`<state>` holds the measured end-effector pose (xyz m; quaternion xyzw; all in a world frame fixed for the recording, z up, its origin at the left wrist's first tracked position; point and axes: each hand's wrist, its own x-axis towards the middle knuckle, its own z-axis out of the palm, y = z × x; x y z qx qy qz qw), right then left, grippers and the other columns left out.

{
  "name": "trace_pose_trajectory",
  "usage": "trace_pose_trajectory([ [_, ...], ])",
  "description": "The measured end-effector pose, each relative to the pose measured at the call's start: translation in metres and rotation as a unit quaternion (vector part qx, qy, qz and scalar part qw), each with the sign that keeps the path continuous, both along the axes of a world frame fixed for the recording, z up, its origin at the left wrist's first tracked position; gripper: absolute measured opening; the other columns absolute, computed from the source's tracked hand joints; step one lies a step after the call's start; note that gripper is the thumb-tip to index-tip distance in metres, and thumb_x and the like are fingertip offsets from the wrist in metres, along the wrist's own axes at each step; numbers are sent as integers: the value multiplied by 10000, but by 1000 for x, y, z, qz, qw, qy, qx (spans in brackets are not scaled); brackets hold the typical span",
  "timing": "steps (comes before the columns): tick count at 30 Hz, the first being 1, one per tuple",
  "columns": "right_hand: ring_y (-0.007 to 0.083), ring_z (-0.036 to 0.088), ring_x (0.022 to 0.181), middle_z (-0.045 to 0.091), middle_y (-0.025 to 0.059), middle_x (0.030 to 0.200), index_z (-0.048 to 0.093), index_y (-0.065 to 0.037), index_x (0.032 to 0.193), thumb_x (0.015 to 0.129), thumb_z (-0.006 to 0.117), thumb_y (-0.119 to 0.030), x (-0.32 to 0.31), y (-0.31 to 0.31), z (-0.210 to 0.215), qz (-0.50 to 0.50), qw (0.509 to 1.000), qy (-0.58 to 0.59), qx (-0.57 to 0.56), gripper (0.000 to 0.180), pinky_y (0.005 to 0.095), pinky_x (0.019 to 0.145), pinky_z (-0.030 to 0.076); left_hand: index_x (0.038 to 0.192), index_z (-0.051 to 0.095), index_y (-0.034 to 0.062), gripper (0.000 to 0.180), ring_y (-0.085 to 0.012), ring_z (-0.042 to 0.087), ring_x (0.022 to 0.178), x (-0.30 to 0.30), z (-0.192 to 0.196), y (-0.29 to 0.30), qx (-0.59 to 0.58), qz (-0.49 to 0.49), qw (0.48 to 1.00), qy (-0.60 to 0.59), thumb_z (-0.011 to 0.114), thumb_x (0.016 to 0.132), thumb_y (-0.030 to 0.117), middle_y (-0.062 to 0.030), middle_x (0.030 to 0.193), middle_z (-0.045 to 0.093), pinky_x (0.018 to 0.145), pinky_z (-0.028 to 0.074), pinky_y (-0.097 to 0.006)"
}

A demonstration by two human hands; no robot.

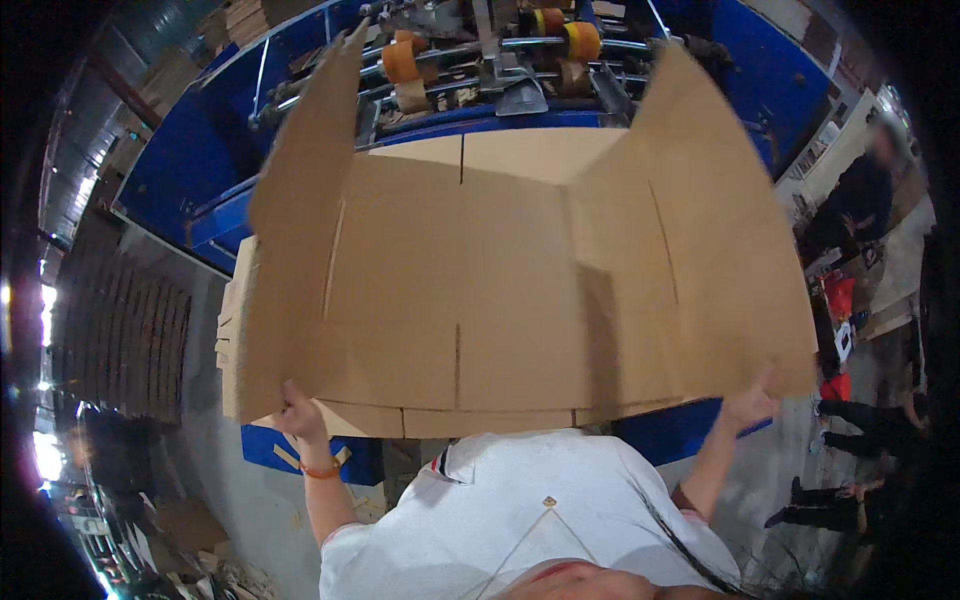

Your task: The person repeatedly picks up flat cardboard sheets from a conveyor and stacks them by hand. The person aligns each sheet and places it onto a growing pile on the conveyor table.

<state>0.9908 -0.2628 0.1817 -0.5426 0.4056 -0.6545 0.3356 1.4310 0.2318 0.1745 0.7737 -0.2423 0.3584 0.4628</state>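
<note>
Curving up at both sides, a large brown cardboard sheet (510, 270) forms a shallow trough of matt, smooth-faced board, its two side panels standing as tall flaps with pointed far ends. Straight dark slits run across it, one of them starting near the middle of its near edge. The sheet lies over a cardboard stack (232, 330), whose layered, notched ends show past its left edge and whose pale strip shows along its near edge. Beyond the stack's far edge is a blue metal machine (190, 170) with shiny bars and round orange rollers (583, 41).

The left hand (300, 415) pinches the sheet's near left corner, one digit pointing up along the board; an orange band (320, 470) circles the wrist. The right hand (750, 405) pinches near the near right corner, one digit likewise raised; the hidden fingers I cannot tell. Both forearms angle outward from a white shirt (550, 510).
</note>
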Motion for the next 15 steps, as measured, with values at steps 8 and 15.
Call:
trace_pose_trajectory([
  [8,325,560,1182,544,191,1315,560,3,1253,722,478,127,107,-6,35,189,874,303,-330,552,396,943,483,1362,491,146,648,-318,352,1364,-69,32,-170,379,-349,857,-4,620,747,-11,-99,1456,411,1126,230,-519],
  [15,345,553,1173,581,146,1276,626,-108,1209,747,545,7,152,44,-29,279,738,530,-311,483,457,1009,422,1387,448,201,653,-322,380,1340,-42,-16,-193,466,-359,808,-21,562,770,22,-50,1447,424,1115,241,-561],
])
